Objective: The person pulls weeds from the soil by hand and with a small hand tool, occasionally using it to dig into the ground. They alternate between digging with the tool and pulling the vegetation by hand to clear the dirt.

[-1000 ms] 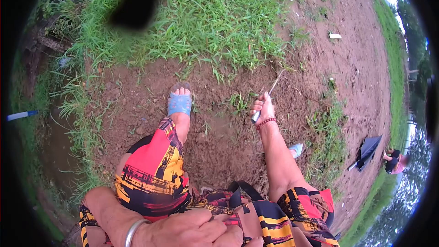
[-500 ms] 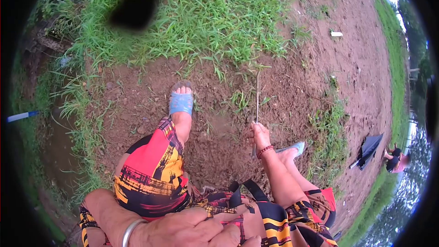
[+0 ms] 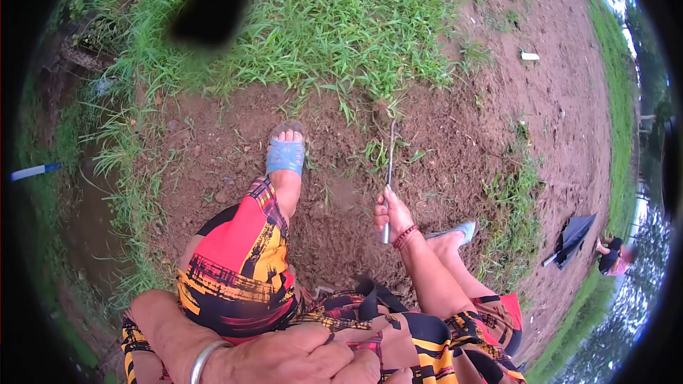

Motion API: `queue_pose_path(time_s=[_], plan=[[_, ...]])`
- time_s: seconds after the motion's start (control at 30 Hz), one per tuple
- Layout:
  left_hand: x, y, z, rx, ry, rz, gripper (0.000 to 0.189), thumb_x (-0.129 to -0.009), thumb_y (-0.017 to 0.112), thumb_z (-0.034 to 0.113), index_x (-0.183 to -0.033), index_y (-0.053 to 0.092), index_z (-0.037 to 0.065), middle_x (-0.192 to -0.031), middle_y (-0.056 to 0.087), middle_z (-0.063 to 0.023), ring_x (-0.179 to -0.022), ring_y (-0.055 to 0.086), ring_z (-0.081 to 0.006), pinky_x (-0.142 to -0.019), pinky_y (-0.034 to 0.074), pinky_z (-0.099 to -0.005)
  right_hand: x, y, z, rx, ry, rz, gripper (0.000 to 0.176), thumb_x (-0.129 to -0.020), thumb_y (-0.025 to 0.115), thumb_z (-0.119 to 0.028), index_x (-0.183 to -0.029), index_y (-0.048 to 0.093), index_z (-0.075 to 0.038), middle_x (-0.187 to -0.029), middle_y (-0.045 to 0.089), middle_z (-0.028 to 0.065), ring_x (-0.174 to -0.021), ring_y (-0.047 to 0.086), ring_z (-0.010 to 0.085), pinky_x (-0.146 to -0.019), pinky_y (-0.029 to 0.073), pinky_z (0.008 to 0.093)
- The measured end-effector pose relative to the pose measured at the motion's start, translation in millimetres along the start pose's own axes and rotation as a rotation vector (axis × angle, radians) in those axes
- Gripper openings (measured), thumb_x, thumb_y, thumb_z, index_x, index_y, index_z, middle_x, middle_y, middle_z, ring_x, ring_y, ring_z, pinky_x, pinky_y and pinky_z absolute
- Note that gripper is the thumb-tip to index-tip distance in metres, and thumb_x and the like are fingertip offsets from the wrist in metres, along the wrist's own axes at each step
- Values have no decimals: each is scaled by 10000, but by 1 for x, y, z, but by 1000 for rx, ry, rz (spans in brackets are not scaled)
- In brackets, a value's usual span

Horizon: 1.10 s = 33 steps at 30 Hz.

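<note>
My right hand (image 3: 393, 215) is wrapped round the grey handle of a long thin metal tool (image 3: 391, 153). The tool points away from me, and its far end meets a small clod with grass (image 3: 384, 109) at the border of the green patch; the exact shape of that end is hidden. Across my lap lies my left hand (image 3: 306, 357), a silver bangle on its wrist. Its fingers are curled and partly cut off by the lower border, so anything in them is hidden. Loose weeds (image 3: 376, 155) lie on the bare soil (image 3: 334, 231) beside the tool.
Dense grass (image 3: 327, 35) grows ahead. My feet, in blue sandals (image 3: 286, 155), stand on the dirt. Left is a muddy water ditch (image 3: 96, 227) with a blue-and-white object (image 3: 35, 171). At right are a dark umbrella (image 3: 573, 238) and another person (image 3: 613, 256).
My right hand has shifted slightly left and turned, tilting the tool. Its far end has moved left, and a clod with grass now shows there. My left hand stays on my lap.
</note>
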State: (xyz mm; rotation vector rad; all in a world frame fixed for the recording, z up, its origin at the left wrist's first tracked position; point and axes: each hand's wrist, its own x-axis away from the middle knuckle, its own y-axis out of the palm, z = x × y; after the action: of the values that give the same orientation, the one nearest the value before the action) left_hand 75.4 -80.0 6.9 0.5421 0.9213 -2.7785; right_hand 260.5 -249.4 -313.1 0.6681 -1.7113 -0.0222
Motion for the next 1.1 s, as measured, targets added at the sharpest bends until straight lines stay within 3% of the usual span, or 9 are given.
queue_pose_path(time_s=[0.13,0.27,0.33,0.5,0.57,0.7,0.83,0.97,1.1], plan=[[-3,-5,4,-34,-25,-109,192,-717,550,81,-901,601,51,-648,487,-10,-510,447,-104,-468,305,-240,9,-5,-17,-53,-200,35,355,-878,424,-527,-776,412,-187,-520,310,-68,-378,268,64,-360,277,253],[-3,3,2,-92,18,55,183,-709,568,83,-885,611,57,-640,482,-8,-511,445,-99,-469,301,-242,-6,-3,-79,-493,-271,-437,419,-890,375,-540,-698,480,-182,-509,345,-80,-385,327,52,-398,337,255],[-6,-9,3,-26,-15,-153,171,-702,578,84,-868,618,59,-642,485,-9,-513,444,-105,-473,305,-240,-12,4,-90,-534,-248,-596,434,-894,355,-546,-707,507,-185,-510,347,-84,-395,336,50,-418,367,267],[-7,-3,-4,-40,-3,-41,171,-703,578,86,-867,618,59,-646,490,-11,-519,452,-108,-476,309,-239,-44,19,-46,-192,-4,-47,415,-862,396,-571,-711,437,-186,-533,358,-69,-405,326,75,-392,298,256],[-4,4,-3,-31,-5,3,171,-703,578,87,-866,618,59,-648,492,-11,-521,456,-110,-477,310,-239,-34,12,-39,-248,98,-202,414,-865,383,-576,-742,444,-186,-532,357,-63,-401,326,74,-385,303,258],[-1,12,-1,-21,21,124,170,-703,579,89,-866,618,59,-652,498,-13,-527,464,-113,-480,314,-238,-1,10,8,122,66,111,398,-885,387,-537,-799,444,-153,-534,381,-52,-391,339,84,-377,329,262],[0,-7,1,6,-22,-120,172,-702,577,88,-866,617,56,-667,515,-19,-555,496,-120,-491,327,-237,7,7,-7,105,-173,172,358,-899,401,-488,-789,438,-150,-507,373,-45,-345,324,71,-311,310,243],[0,-7,0,5,-11,-72,173,-702,577,88,-867,617,55,-668,516,-19,-558,499,-120,-492,327,-237,1,28,-73,-46,-438,150,370,-890,386,-521,-772,426,-172,-508,361,-52,-358,326,64,-324,317,242],[1,-5,0,-11,-11,1,174,-700,577,87,-867,616,54,-669,517,-19,-562,503,-119,-493,327,-237,-42,21,-55,276,-159,360,376,-888,366,-516,-762,421,-165,-508,360,-48,-374,334,80,-345,341,285]])
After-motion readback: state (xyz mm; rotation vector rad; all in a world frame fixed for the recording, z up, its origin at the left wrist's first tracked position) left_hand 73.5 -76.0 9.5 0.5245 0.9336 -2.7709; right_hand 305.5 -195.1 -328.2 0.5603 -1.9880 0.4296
